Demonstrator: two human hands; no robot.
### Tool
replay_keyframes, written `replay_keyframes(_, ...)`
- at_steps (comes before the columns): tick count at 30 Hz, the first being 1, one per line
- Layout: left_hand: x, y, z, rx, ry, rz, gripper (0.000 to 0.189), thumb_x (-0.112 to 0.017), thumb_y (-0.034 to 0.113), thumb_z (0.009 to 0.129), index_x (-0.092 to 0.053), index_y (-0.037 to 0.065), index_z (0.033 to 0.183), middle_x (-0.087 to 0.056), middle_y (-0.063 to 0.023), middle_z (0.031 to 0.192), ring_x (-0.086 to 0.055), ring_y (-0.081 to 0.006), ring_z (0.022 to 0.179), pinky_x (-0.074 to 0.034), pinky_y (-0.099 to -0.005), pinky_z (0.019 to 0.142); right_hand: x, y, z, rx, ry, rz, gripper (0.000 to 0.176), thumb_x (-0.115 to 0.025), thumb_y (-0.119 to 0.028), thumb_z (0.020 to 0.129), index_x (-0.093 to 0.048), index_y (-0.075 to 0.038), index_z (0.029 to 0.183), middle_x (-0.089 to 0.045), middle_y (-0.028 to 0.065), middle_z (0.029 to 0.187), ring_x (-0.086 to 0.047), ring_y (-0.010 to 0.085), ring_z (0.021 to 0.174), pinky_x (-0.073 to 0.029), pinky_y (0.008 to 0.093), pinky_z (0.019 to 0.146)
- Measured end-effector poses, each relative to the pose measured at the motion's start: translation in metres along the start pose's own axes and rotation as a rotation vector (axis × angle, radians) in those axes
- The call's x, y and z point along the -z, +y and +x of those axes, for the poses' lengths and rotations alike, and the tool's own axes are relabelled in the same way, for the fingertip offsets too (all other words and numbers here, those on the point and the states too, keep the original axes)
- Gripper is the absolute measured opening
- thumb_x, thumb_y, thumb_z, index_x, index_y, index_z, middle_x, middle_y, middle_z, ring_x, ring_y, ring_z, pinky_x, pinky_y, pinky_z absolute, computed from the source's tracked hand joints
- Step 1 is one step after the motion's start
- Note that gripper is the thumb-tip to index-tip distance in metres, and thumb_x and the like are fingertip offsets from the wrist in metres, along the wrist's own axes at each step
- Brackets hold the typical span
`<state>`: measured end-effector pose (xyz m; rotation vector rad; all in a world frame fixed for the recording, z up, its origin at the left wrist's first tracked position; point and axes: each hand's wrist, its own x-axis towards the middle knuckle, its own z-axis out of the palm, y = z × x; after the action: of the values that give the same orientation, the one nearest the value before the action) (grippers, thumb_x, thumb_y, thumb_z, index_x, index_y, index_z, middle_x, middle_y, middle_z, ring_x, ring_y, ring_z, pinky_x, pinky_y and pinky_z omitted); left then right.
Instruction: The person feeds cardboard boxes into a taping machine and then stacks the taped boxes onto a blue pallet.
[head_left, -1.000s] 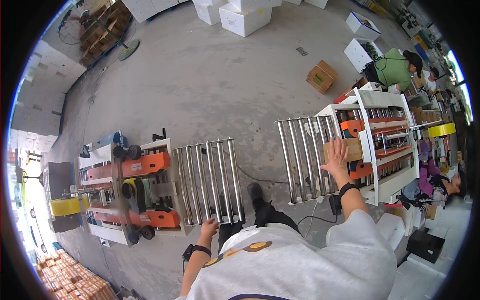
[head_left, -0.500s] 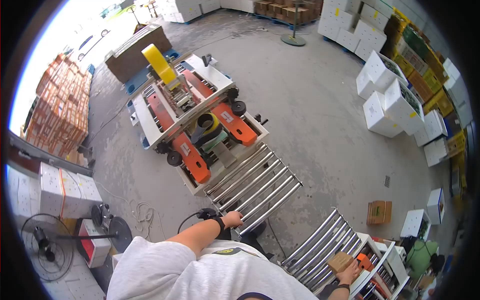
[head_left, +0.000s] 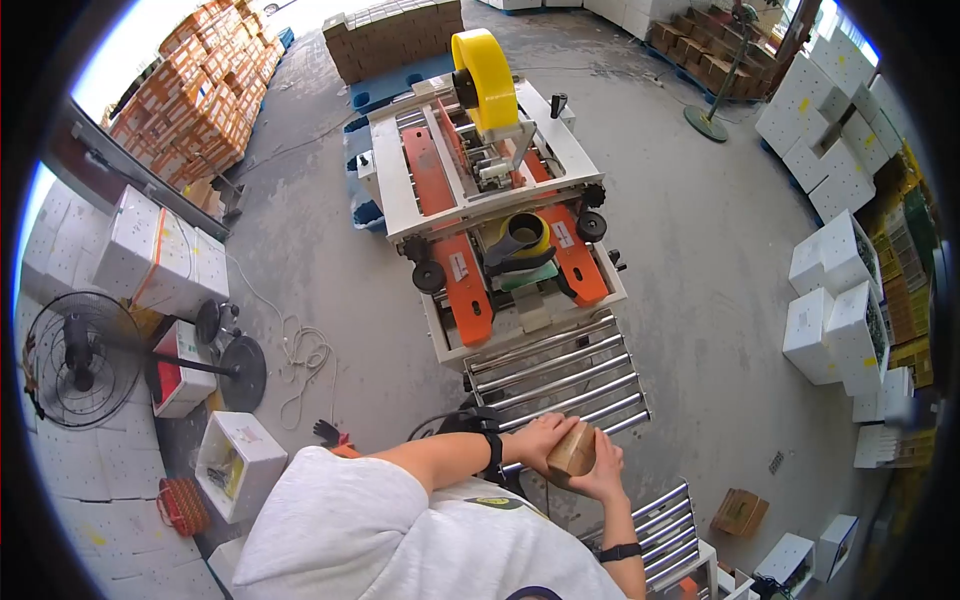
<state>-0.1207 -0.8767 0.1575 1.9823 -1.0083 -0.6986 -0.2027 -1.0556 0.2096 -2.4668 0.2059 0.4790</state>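
Note:
A small brown cardboard box (head_left: 573,452) is held between my two hands, just past the near end of a roller conveyor (head_left: 570,382). My left hand (head_left: 538,440) grips the box on its left side, fingers bent against it. On the opposite side, my right hand (head_left: 602,474) is closed around the edge with the thumb toward me. Beyond the rollers stands a carton sealing machine (head_left: 430,180) with orange side plates and a big yellow tape roll (head_left: 490,80). A second roller conveyor (head_left: 668,535) lies below my right forearm.
Left of me are a standing fan (head_left: 78,350), white foam boxes (head_left: 160,255) and a loose cable (head_left: 305,350) on the floor. To the right, a cardboard carton (head_left: 740,512) sits on the floor, with stacked foam boxes (head_left: 835,320) behind.
My right hand has brought the box from the right-hand conveyor over to the rollers before the machine. My left hand has left the roller edge and now holds the box too. The view has turned right.

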Motion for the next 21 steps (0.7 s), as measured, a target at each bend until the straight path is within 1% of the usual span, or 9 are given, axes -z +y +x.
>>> replay_keyframes(1, 0.013, -0.016, -0.004, 0.107, 0.030, -0.071, 0.114, -0.080, 0.035, 0.044, -0.018, 0.001, 0.133, -0.037, -0.0243, 0.122, -0.039, -0.0389, 0.114, -0.034, -0.0384, 0.096, -0.020, 0.018, 0.026, 0.111, 0.028, 0.086, 0.102, -0.077, -0.031, 0.044, -0.030, -0.006, 0.131, -0.034, 0.0134, 0.133, -0.032, 0.0344, 0.118, -0.027, 0.0426, 0.100)
replay_keyframes(2, 0.019, -0.028, -0.003, 0.388, 0.046, -0.204, 0.112, -0.080, 0.038, 0.045, -0.021, 0.000, 0.132, -0.042, -0.0235, 0.120, -0.043, -0.0368, 0.112, -0.037, -0.0370, 0.093, -0.027, 0.016, 0.046, -0.003, 0.072, 0.121, 0.104, -0.078, -0.037, 0.046, -0.029, -0.006, 0.132, -0.031, 0.0143, 0.136, -0.028, 0.0344, 0.121, -0.024, 0.0431, 0.101)
replay_keyframes(4, 0.028, -0.051, -0.004, 0.531, 0.205, -0.499, 0.108, -0.079, 0.043, 0.051, -0.022, 0.002, 0.133, -0.051, -0.0175, 0.117, -0.051, -0.0286, 0.106, -0.039, -0.0342, 0.090, -0.040, 0.012, 0.078, -0.192, 0.281, -0.059, 0.108, -0.078, -0.047, 0.049, -0.026, -0.006, 0.134, -0.028, 0.0162, 0.136, -0.027, 0.0356, 0.123, -0.023, 0.0444, 0.102)
replay_keyframes(6, 0.005, -0.092, -0.004, 0.668, 0.423, -0.810, 0.092, -0.077, 0.041, 0.060, -0.032, 0.003, 0.130, -0.052, -0.0144, 0.116, -0.052, -0.0233, 0.105, -0.040, -0.0312, 0.089, -0.043, 0.004, 0.102, -0.548, 0.268, -0.058, 0.096, -0.078, -0.042, 0.055, -0.029, -0.009, 0.131, -0.038, 0.0149, 0.129, -0.039, 0.0334, 0.115, -0.038, 0.0456, 0.091)
replay_keyframes(7, -0.005, -0.113, -0.002, 0.673, 0.518, -0.924, 0.080, -0.073, 0.037, 0.066, -0.036, 0.003, 0.128, -0.053, -0.0120, 0.115, -0.052, -0.0205, 0.104, -0.041, -0.0296, 0.087, -0.056, 0.016, 0.110, -0.569, 0.260, -0.068, 0.096, -0.078, -0.042, 0.055, -0.029, -0.009, 0.131, -0.038, 0.0149, 0.129, -0.039, 0.0334, 0.115, -0.038, 0.0456, 0.091)
replay_keyframes(9, 0.011, -0.116, -0.003, 0.770, 0.660, -1.156, 0.050, -0.059, 0.026, 0.083, -0.044, 0.003, 0.124, -0.055, -0.0055, 0.112, -0.053, -0.0142, 0.099, -0.041, -0.0264, 0.083, -0.096, 0.051, 0.133, -0.550, 0.070, 0.564, 0.081, -0.076, -0.035, 0.062, -0.035, -0.011, 0.126, -0.048, 0.0116, 0.117, -0.052, 0.0284, 0.102, -0.049, 0.0412, 0.071)
replay_keyframes(12, 0.027, -0.121, 0.006, 0.732, 0.760, -1.257, 0.044, -0.053, 0.020, 0.087, -0.041, 0.004, 0.127, -0.054, -0.0049, 0.114, -0.051, -0.0137, 0.101, -0.039, -0.0273, 0.086, -0.113, 0.042, 0.154, -0.439, 0.202, 0.664, 0.068, -0.075, -0.029, 0.066, -0.039, -0.012, 0.121, -0.055, 0.0077, 0.105, -0.057, 0.0239, 0.090, -0.051, 0.0357, 0.058)
replay_keyframes(18, 0.038, -0.141, 0.034, 0.901, 0.907, -1.308, 0.041, -0.057, 0.018, 0.086, -0.044, 0.002, 0.121, -0.051, -0.0089, 0.117, -0.048, -0.0193, 0.105, -0.035, -0.0297, 0.089, -0.069, -0.012, 0.228, -0.436, 0.440, 0.475, 0.060, -0.077, -0.026, 0.063, -0.048, -0.004, 0.111, -0.060, 0.0091, 0.099, -0.058, 0.0212, 0.090, -0.045, 0.0315, 0.078)
replay_keyframes(21, 0.050, -0.135, 0.047, 0.951, 0.985, -1.345, 0.034, -0.059, 0.020, 0.084, -0.050, 0.001, 0.112, -0.055, -0.0063, 0.103, -0.051, -0.0152, 0.088, -0.040, -0.0278, 0.074, -0.058, -0.018, 0.261, -0.344, 0.425, 0.522, 0.060, -0.077, -0.026, 0.062, -0.049, -0.002, 0.110, -0.060, 0.0103, 0.100, -0.058, 0.0212, 0.091, -0.044, 0.0310, 0.081)
